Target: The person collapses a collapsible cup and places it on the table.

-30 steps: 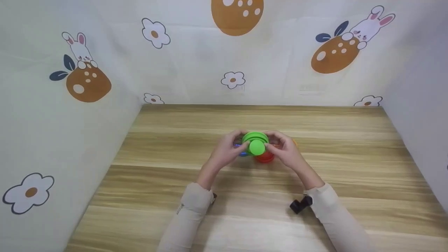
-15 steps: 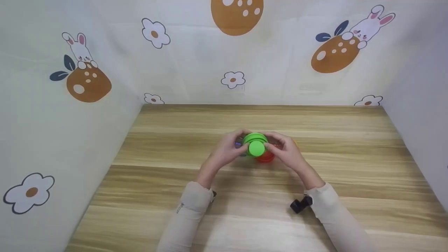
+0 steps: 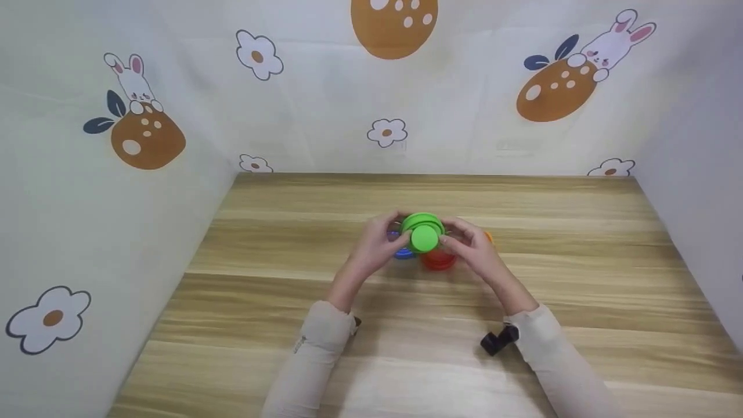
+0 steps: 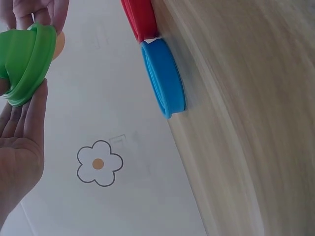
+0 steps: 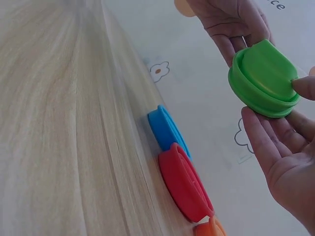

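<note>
Both hands hold a green collapsible cup [image 3: 424,238] up off the table, its small round base facing the head camera. My left hand [image 3: 377,241] grips it from the left side and my right hand [image 3: 477,251] from the right, thumbs at the base and fingers around the wide rim. In the right wrist view the cup [image 5: 266,78] is tilted, with its base partly pushed out from the ringed rim. Beneath and behind the hands, a blue ring-shaped piece [image 4: 164,78] and a red one [image 5: 182,182] lie side by side on the table.
An orange piece [image 5: 210,228] sits beside the red one, mostly covered by the right hand in the head view. The wood-grain table [image 3: 406,360] meets a patterned back wall [image 3: 319,116] and side walls. Black camera mounts [image 3: 499,339] stick out from the wrists.
Both hands have lifted the green cup slightly upward and away over the last half second. The blue piece shows more below the left hand. The other pieces stay put.
</note>
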{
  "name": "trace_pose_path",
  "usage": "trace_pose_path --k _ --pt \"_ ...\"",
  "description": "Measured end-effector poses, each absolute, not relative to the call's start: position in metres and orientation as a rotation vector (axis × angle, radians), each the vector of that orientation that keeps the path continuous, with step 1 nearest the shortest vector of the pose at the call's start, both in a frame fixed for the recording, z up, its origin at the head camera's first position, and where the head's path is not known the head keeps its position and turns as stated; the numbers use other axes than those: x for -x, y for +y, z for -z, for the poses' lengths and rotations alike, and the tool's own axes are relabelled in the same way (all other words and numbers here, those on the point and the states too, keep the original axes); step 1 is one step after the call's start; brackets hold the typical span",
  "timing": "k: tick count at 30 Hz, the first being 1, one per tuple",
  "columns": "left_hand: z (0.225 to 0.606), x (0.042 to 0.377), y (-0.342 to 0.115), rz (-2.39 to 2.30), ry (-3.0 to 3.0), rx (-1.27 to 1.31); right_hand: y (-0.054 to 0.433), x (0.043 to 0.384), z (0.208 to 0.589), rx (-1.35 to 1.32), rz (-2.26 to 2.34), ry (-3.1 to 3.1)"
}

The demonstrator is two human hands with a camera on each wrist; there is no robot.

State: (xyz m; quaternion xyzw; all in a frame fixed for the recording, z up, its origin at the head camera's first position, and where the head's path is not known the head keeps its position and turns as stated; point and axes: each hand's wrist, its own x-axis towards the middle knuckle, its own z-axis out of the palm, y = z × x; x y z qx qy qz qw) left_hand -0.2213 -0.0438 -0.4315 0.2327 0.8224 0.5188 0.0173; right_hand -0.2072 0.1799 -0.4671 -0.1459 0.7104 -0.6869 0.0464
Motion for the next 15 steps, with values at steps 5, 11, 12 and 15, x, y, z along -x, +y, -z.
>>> trace_pose_path --k 5,11,12,15 --pt "0.4316 0.2207 -0.0428 -1.637 2.562 -0.700 0.1778 0.2074 0.4672 0.404 2.126 2.145" --pt "0.4324 0.2198 -0.0411 -1.695 2.541 -0.708 0.1759 0.2086 0.4686 0.428 2.167 2.139" --pt "0.4325 0.2197 -0.0408 -1.705 2.536 -0.710 0.1756 0.2085 0.4685 0.430 2.178 2.130" --pt "0.4331 0.2196 -0.0402 -1.713 2.541 -0.710 0.1750 0.2087 0.4685 0.438 2.183 2.130"
